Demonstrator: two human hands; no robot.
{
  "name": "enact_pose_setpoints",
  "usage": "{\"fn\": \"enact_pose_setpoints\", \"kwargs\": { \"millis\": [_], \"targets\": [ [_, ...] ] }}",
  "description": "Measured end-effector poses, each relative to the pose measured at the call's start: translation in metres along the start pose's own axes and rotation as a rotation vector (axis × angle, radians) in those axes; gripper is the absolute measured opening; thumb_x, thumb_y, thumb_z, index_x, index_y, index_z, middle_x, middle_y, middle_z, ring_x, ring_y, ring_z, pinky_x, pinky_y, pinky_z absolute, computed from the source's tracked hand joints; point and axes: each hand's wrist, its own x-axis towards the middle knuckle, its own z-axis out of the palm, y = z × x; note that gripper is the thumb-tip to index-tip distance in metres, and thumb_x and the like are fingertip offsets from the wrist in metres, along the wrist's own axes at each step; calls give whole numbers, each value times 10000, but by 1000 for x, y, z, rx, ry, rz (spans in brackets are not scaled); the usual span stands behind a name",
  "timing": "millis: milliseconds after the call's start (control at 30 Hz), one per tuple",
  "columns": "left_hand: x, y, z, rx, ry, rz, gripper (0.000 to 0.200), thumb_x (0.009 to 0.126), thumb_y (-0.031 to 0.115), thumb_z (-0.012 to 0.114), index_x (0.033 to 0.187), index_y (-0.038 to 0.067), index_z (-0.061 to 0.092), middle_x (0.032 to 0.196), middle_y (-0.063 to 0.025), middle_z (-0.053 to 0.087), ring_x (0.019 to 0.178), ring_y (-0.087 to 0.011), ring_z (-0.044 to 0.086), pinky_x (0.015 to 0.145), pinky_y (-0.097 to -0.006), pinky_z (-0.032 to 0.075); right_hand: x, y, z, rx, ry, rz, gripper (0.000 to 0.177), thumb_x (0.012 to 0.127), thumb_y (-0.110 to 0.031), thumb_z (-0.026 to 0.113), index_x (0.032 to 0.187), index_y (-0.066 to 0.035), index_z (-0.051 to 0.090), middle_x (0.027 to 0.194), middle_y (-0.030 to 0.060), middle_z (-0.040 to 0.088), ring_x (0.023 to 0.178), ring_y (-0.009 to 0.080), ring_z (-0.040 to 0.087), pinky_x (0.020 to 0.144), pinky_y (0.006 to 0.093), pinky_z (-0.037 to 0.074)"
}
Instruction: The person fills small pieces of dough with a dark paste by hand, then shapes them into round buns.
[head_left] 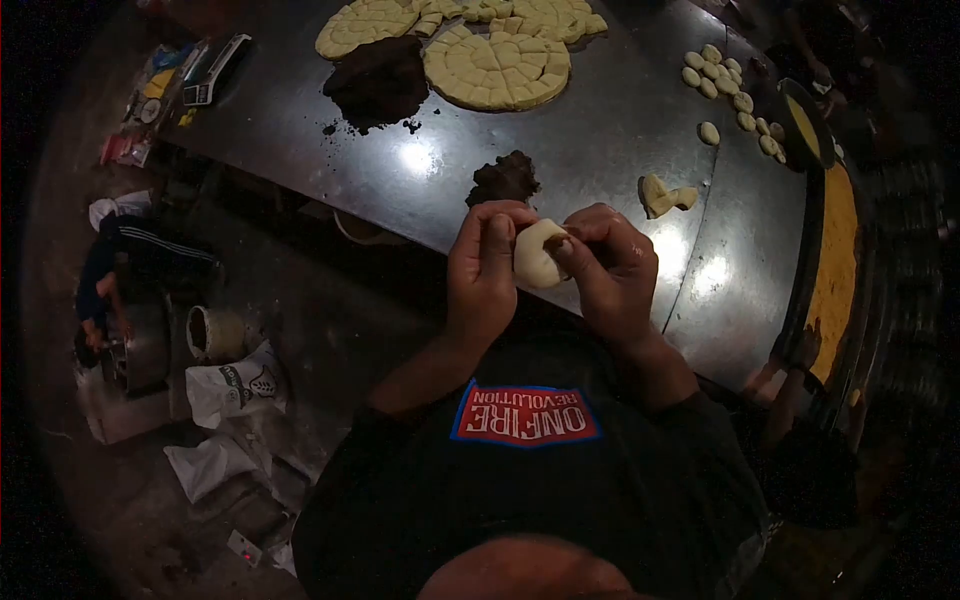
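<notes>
Both my hands hold one pale dough piece [538, 254] near the table's front edge. My left hand [487, 262] grips its left side, thumb up and fingers curled. Against its upper right edge, my right hand [612, 262] presses with thumb and fingers; a little dark stuff shows there. Just beyond my hands lies a small dark crumbly lump [504, 178]. To the right are a few loose dough pieces [667, 196]. The fold of the held dough is partly hidden by my fingers.
On the metal table [590, 130] are a large dark mound [378, 82], cut dough rounds [497, 68], several small dough balls [710, 75] and a scale [215, 70]. A co-worker's hand [803, 345] is at right. Another person [105, 290] and sacks [237, 388] are at left.
</notes>
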Motion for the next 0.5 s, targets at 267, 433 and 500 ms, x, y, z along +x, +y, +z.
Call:
{"fn": "enact_pose_setpoints", "kwargs": {
  "millis": [267,433,500],
  "targets": [
    [27,-21,2,-115,11,-437,472,986,461,307,1026,45,527,809,-34,524,692,-93,542,641,-231,475,-7,3,-14,-659,91,-360,265,750,-42,720,986,-3,605,908,133,592,832,158,602,694,293,495],
    [25,-31,16,-205,-32,-622,552,944,568,303,1061,72,515,805,-41,560,663,-116,568,539,-235,465,7,-16,-35,-274,-94,101,202,761,-10,697,919,-2,573,975,104,575,841,160,618,680,291,526],
    [27,-53,11,-307,-55,-754,552,943,573,294,1074,83,512,822,-43,566,683,-123,580,560,-244,479,3,-8,-38,-534,-161,-77,263,768,-12,684,1006,11,574,1035,139,557,919,209,621,726,332,537]
  ]
}}
